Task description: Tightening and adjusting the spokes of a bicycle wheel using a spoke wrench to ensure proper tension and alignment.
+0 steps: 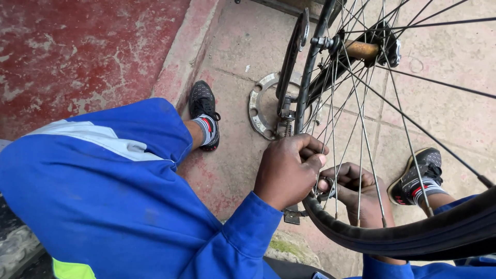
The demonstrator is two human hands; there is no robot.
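— So, from the left edge, what shows first?

— Worn red-painted concrete floor [77,51], then the person's knee in a bright blue work trouser leg [103,191] with a pale grey band across it. Past the knee stands a black dotted sneaker [203,106] with a striped sock, on the tan paved ground [232,46].

— And the left hand?

— The left hand [289,170], coming out of a blue sleeve, is curled shut, fingers pressed together around the thin silver spokes [361,155] of the bicycle wheel, just above the rim. Just beyond it a silver toothed chainring [257,111] and a dark crank arm [291,57] hang beside the frame.

— Where is the wheel itself?

— It fills the right half: its black rubber tyre [413,235] sweeps across the lower right, close to the camera, and the rusty brown hub [361,50] sits high up, spokes fanning out from it.

— The right hand?

— The right hand [356,194] is behind the spokes, just right of the left, fingers bent and pinching a small round metal tool [327,188] against a spoke near the rim. Exactly how the tool grips the spoke I cannot tell.

— Anything further right?

— A second black sneaker [418,175] with a yellow-edged sole, seen through the spokes.
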